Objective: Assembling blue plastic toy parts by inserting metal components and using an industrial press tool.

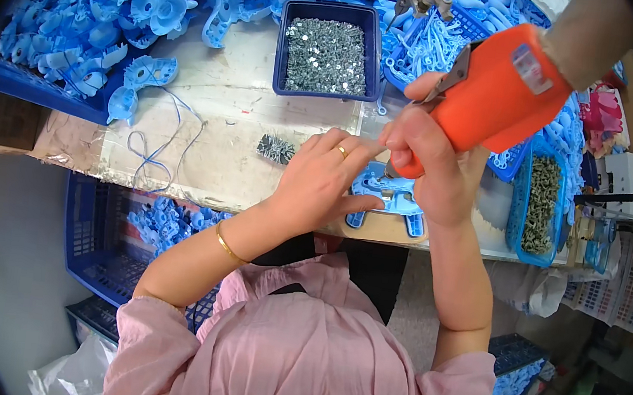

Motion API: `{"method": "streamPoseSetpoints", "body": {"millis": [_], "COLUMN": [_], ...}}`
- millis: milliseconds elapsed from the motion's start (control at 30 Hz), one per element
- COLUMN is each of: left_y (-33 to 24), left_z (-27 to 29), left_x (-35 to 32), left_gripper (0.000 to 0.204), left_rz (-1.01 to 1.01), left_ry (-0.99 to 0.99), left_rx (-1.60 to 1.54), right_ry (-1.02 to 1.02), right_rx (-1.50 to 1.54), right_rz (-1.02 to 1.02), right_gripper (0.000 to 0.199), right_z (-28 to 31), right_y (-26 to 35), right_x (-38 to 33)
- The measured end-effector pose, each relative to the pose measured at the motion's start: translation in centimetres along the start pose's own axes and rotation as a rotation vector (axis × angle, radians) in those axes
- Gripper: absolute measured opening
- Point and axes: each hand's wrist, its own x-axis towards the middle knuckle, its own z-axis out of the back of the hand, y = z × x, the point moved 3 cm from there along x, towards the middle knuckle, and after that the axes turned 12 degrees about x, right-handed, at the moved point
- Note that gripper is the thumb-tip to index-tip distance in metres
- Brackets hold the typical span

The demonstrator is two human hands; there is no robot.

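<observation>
My right hand point(442, 161) is wrapped round an orange power screwdriver point(493, 89), whose tip points down at a blue plastic part point(398, 204). That part rests on a tan board point(383, 227) at the near table edge. From the left, my left hand point(325, 171) steadies the part. Its thumb lies over the part's left side and its forefinger reaches along the far side, close to the driver tip. The driver's nose and my right fingers hide some of the part. A small heap of screws point(276, 148) lies just left of my left hand.
A dark blue tray point(282, 57) of small metal pieces stands beyond my hands. Blue plastic shells point(107, 14) are heaped at far left, with a loose cord point(171, 138) nearby. At right stands a light-blue basket point(518, 220) of screws. A blue crate point(88, 249) sits below the table.
</observation>
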Motion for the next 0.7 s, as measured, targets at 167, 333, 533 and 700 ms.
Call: {"method": "streamPoseSetpoints", "body": {"millis": [167,333,533,700], "left_y": [0.2,0.2,-0.9,-1.1], "left_z": [-0.7,-1.3,-1.4,-1.7], "left_x": [-0.6,-0.9,-0.8,-0.8], "left_gripper": [0.073,0.065,0.068,0.073], "left_rz": [0.025,0.045,0.066,0.110], "left_ry": [0.013,0.068,0.029,0.056], "left_rx": [0.005,0.004,0.043,0.063], "right_ry": [-0.029,-0.081,-0.031,-0.095], "right_rx": [0.034,0.008,-0.039,-0.052], "right_rz": [-0.007,0.018,0.018,0.064], "right_gripper": [0.029,0.019,0.008,0.012], "right_z": [0.9,1.0,1.1,0.8], "right_y": [-1.9,-3.0,-4.0,-4.0], "right_x": [-0.6,-0.9,-2.0,-1.9]}}
